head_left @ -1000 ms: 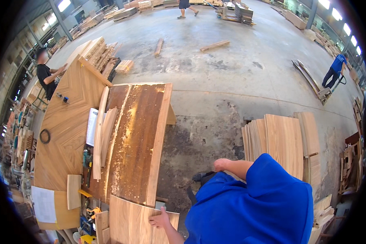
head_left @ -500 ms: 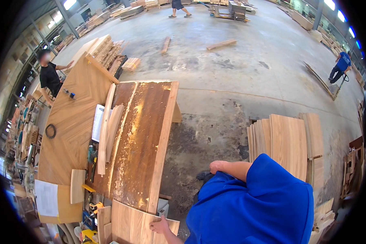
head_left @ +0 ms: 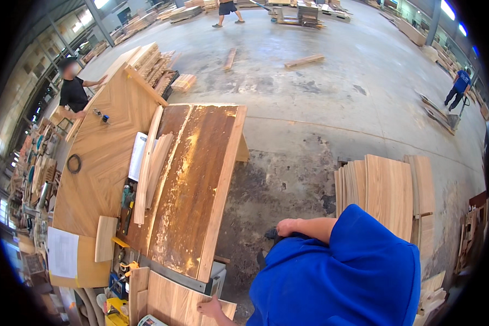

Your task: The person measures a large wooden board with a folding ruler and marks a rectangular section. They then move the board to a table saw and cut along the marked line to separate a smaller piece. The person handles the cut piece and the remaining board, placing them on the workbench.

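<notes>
My left hand [head_left: 209,308] is on a light wooden panel [head_left: 171,299] at the near end of the bench, gripping it near its right end, with part of the fingers hidden. Just beyond the panel lies a worn brown worktop [head_left: 193,179] with pale stains and a light wooden strip along its right edge. My right hand [head_left: 287,226] hangs low by my side, away from the bench, with its fingers mostly hidden. Long wooden strips [head_left: 149,168] rest on the worktop's left part, and a green power tool [head_left: 127,196] lies close to them.
Left of the worktop stands a large herringbone-patterned wooden top [head_left: 106,141], with a person in black [head_left: 73,92] behind it. Stacked wooden panels [head_left: 388,190] stand on my right. Loose planks [head_left: 304,61] lie on the floor. Farther off, a person in blue [head_left: 462,84] handles a pallet truck.
My left hand and the panel have shifted slightly toward me, baring a metal edge at the worktop's near end. The view has turned a little; the distant people have moved.
</notes>
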Available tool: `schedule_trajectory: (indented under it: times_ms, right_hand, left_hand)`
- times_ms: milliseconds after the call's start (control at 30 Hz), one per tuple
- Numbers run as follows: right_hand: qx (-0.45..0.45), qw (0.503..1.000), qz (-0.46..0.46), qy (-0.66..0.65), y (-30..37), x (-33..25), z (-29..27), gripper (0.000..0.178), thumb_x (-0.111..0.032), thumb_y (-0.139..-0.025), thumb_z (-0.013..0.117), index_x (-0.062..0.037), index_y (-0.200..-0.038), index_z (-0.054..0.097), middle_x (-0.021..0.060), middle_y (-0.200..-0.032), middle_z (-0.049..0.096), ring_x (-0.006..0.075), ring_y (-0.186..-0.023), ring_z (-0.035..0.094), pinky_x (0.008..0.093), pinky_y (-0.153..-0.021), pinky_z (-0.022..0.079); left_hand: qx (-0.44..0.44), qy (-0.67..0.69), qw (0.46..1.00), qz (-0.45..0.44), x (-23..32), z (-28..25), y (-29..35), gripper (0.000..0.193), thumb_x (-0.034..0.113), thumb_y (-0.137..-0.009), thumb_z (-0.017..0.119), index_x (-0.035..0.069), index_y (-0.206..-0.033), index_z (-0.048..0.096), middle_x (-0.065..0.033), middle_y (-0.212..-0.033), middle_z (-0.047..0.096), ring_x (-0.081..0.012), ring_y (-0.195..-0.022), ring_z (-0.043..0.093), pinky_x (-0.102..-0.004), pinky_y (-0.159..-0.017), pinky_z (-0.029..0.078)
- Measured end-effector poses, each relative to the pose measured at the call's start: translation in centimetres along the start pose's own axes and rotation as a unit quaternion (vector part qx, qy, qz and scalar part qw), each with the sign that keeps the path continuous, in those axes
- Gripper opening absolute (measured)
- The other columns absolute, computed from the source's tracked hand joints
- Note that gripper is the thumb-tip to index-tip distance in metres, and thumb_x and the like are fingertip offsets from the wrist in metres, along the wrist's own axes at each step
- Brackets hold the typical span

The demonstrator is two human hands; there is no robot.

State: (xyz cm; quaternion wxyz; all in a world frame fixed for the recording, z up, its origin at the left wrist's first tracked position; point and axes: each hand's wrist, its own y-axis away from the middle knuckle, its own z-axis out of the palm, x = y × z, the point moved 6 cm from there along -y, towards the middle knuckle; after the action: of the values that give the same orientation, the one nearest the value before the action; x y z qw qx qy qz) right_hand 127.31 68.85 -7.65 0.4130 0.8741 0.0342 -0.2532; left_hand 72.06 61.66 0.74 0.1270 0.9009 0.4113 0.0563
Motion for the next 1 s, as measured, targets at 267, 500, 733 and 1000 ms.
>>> schedule_trajectory:
  times_ms: [267, 500, 733, 1000]
  right_hand:
    - [0.001, 0.999, 0.022, 0.047, -0.2, 1.2, 0.4, 0.039, -0.026, -0.084, 0.056, -0.0014, -0.108, 0.076, 0.022, -0.117, 0.072, 0.039, -0.112, 0.067, 0.0483, -0.096, 0.053]
    - [-0.01, 0.997, -0.013, 0.073, 0.1, -1.2, 1.5, 0.041, -0.028, -0.083, 0.055, 0.0012, -0.101, 0.077, 0.025, -0.112, 0.072, 0.0411, -0.109, 0.068, 0.0492, -0.094, 0.053]
    - [0.006, 0.997, -0.038, 0.065, 1.4, -4.7, 2.0, 0.041, -0.028, -0.084, 0.055, 0.0016, -0.105, 0.076, 0.0251, -0.113, 0.071, 0.0413, -0.11, 0.067, 0.0489, -0.097, 0.052]
    - [-0.013, 0.995, -0.035, 0.097, -0.5, -4.9, 4.6, 0.04, -0.033, -0.091, 0.055, -0.0042, -0.112, 0.073, 0.0201, -0.118, 0.071, 0.0394, -0.114, 0.065, 0.0477, -0.1, 0.051]
  left_hand:
    - [-0.015, 0.019, 1.0, -0.019, -3.6, -0.8, -0.3, 0.102, 0.038, -0.07, 0.081, -0.009, -0.15, 0.036, -0.0253, -0.152, 0.04, -0.0403, -0.14, 0.041, -0.0513, -0.11, 0.044]
    - [-0.042, 0.018, 0.997, -0.059, -6.5, -1.1, -0.7, 0.102, 0.036, -0.074, 0.078, -0.003, -0.156, 0.032, -0.0197, -0.162, 0.032, -0.0389, -0.148, 0.034, -0.0605, -0.112, 0.041]
    - [-0.032, -0.002, 0.996, -0.085, -10.2, -0.8, -1.3, 0.097, 0.038, -0.082, 0.073, -0.001, -0.158, 0.027, -0.0186, -0.168, 0.021, -0.0406, -0.153, 0.026, -0.0617, -0.114, 0.037]
    - [0.032, -0.002, 0.995, -0.098, -11.2, -1.0, 1.8, 0.081, 0.034, -0.09, 0.068, 0.0, -0.154, 0.033, -0.0228, -0.164, 0.027, -0.0442, -0.148, 0.032, -0.0578, -0.108, 0.043]
